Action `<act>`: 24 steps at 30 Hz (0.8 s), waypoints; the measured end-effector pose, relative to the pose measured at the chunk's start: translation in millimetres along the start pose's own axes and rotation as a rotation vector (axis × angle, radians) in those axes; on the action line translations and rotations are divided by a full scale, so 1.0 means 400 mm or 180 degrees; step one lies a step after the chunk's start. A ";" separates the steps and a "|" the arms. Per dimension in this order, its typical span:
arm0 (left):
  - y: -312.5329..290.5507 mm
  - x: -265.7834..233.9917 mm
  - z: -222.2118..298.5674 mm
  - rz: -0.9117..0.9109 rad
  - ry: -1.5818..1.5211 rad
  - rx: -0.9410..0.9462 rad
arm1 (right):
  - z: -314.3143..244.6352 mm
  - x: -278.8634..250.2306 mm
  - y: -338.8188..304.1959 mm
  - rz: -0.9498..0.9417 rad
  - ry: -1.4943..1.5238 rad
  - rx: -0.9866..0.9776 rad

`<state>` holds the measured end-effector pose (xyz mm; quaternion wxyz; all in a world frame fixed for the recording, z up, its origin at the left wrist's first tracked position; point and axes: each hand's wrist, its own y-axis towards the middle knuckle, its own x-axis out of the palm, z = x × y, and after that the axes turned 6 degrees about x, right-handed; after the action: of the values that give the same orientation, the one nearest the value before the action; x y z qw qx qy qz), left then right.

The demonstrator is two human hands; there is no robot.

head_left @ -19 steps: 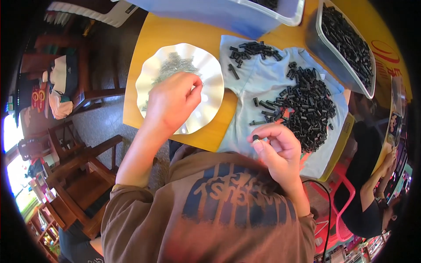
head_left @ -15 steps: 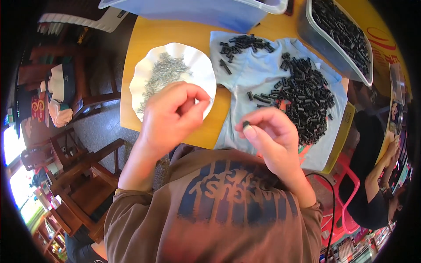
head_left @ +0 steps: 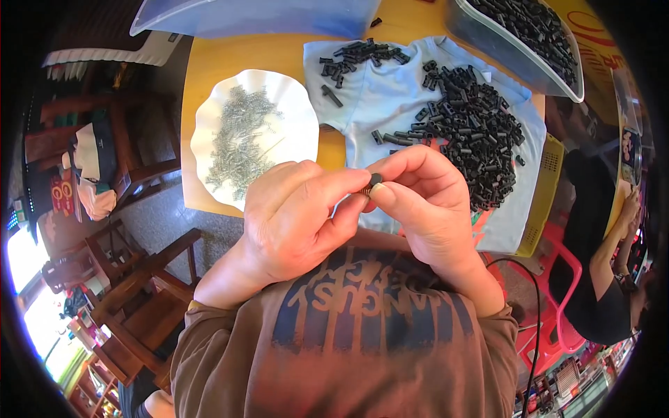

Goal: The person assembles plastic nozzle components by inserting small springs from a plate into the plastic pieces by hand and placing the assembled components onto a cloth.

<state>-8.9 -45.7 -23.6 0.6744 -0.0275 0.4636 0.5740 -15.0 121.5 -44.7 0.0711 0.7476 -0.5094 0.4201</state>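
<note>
My right hand point(head_left: 431, 212) pinches a small black plastic piece point(head_left: 376, 179) between thumb and forefinger. Against it, my left hand point(head_left: 289, 216) holds a tiny metal spring point(head_left: 364, 189) in its fingertips, at the piece's end; whether the spring sits inside cannot be seen. A white wavy-rimmed plate point(head_left: 301, 129) with a heap of fine metal springs point(head_left: 240, 143) lies beyond my left hand. Past my right hand, a big pile of short black plastic pieces point(head_left: 474, 139) rests on a light blue shirt point(head_left: 376, 90), with a smaller black cluster point(head_left: 362, 54) at its far side.
A blue-tinted plastic bin point(head_left: 258, 19) stands at the table's far edge. At far right is a clear tub point(head_left: 512, 52) full of black pieces. A yellow basket point(head_left: 546, 184) and a pink chair point(head_left: 564, 279) are on the right, near another person point(head_left: 592, 279). Wooden chairs point(head_left: 150, 306) stand left.
My left hand has moved from beside the plate to the right, bringing a spring to the black piece. My right hand has stayed near its place, still holding that piece.
</note>
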 end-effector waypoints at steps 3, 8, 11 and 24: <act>-0.010 0.004 -0.017 0.0073 0.0226 0.0401 | 0.005 -0.002 -0.005 0.0002 0.0026 -0.0136; -0.029 0.010 -0.011 0.0050 0.0660 0.0634 | 0.011 -0.003 -0.008 -0.0095 0.0128 -0.0237; -0.030 0.022 -0.024 0.0294 0.0728 0.0926 | 0.016 0.000 -0.009 -0.0036 0.0014 -0.0357; -0.042 0.001 0.037 0.0445 -0.2791 -0.1647 | 0.005 -0.004 -0.030 -0.0269 -0.0098 0.0041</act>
<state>13.2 -42.7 -23.8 0.7365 0.0809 -0.0193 0.6713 -4.2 127.3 -43.0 0.0762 0.7753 -0.4757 0.4083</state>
